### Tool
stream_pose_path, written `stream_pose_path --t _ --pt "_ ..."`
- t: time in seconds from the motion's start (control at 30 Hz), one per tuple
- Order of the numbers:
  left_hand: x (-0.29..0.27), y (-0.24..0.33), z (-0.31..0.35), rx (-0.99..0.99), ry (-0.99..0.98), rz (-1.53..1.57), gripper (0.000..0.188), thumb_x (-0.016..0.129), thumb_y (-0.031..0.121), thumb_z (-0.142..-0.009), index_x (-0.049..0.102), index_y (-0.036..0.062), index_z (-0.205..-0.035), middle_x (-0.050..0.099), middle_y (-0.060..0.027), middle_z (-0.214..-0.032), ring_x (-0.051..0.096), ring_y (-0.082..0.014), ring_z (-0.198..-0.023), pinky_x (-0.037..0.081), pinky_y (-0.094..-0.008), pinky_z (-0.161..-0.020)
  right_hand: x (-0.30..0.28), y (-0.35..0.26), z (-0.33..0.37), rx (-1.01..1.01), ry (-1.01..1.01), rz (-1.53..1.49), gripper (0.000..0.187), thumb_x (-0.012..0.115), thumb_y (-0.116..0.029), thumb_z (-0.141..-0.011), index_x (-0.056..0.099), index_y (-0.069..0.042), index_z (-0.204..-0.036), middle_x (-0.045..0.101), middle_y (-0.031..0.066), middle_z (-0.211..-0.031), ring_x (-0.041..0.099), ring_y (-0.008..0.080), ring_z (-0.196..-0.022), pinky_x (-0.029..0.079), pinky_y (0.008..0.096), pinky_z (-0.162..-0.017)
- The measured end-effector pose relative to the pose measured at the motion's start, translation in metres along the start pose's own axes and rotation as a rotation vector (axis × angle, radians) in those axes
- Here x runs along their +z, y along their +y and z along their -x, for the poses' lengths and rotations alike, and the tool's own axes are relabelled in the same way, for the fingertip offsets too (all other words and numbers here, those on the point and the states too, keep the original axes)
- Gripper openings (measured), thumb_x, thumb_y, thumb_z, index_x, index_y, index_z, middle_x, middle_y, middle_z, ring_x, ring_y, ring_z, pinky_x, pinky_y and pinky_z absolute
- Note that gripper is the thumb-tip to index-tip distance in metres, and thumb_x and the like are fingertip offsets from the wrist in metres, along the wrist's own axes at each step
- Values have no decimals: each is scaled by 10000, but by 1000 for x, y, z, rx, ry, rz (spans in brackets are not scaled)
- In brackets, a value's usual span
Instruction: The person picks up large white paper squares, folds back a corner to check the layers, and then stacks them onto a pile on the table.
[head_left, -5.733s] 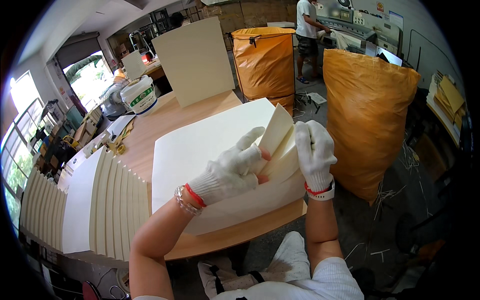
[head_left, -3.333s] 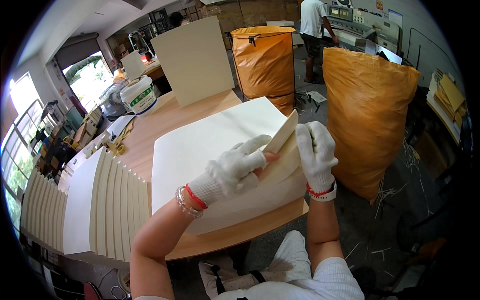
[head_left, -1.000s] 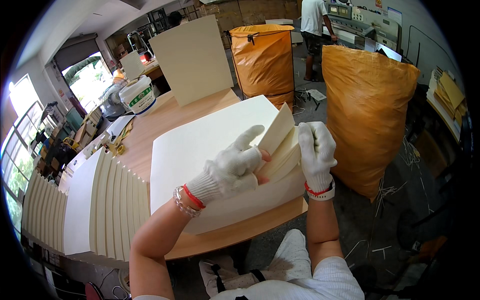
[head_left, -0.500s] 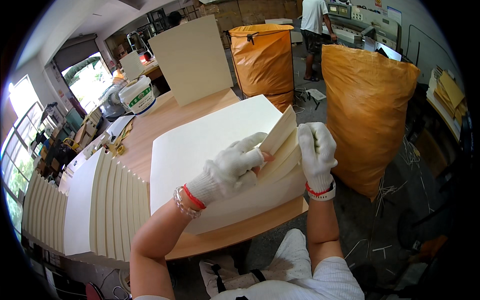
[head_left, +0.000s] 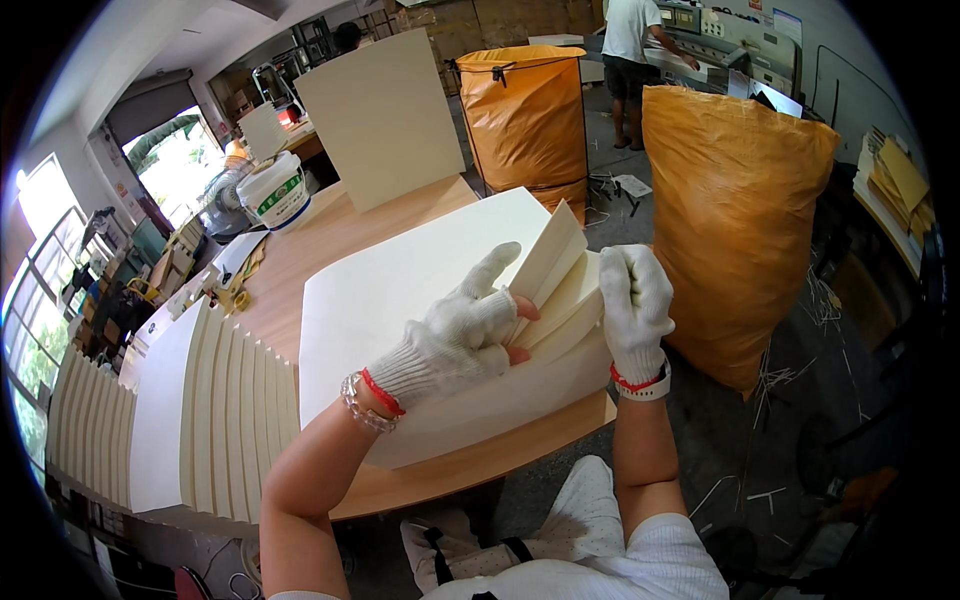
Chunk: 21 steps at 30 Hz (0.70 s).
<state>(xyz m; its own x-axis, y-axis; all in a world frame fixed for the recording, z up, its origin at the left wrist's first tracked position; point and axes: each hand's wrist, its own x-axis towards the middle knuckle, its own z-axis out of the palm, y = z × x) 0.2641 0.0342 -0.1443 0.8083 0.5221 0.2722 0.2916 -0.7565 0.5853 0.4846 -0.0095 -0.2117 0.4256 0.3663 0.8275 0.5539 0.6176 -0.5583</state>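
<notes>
A thick stack of large cream-white paper sheets (head_left: 400,255) lies on the wooden table in front of me. Its near right corner is bent up and fanned into several layers (head_left: 552,258). My left hand (head_left: 455,325), in a white knitted glove with bare fingertips, rests at this fan. Its thumb is stretched up and apart, and two fingertips touch the edges of the raised layers. Nothing is pinched between thumb and fingers. My right hand (head_left: 636,300), also gloved, is closed on the sheets' corner, its fingertips hidden from view.
More staggered sheet stacks (head_left: 215,400) stand at the left. A large board (head_left: 385,120) stands upright at the table's far end, beside a white bucket (head_left: 275,190). Two orange sacks (head_left: 740,230) (head_left: 525,120) stand beyond the table. A person (head_left: 630,60) works at a machine behind.
My left thumb has lifted away from the raised layers, and its fingers have shifted slightly. The bent-up layers have spread more. My right hand stays in place; the far person's arm has reached toward the machine.
</notes>
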Motion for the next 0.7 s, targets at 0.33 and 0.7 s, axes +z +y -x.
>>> stream_pose_path --t 0.33,0.7 --pt "3 -12 -1 62 12 -39 426 894 62 -720 701 98 -1098 325 -202 -1630 634 -226 -1016 522 -324 -832 1 3 0 -31 12 3 189 635 -30 -979 574 15 -806 575 87 -724 529 178 -611 422 348 -565" --pt "6 -9 -1 68 49 -146 414 906 85 -695 700 93 -1054 311 -215 -1632 528 -387 -1349 498 -389 -1016 1 2 0 2 10 -10 186 649 -35 -971 574 19 -809 573 92 -721 524 178 -608 423 347 -568"
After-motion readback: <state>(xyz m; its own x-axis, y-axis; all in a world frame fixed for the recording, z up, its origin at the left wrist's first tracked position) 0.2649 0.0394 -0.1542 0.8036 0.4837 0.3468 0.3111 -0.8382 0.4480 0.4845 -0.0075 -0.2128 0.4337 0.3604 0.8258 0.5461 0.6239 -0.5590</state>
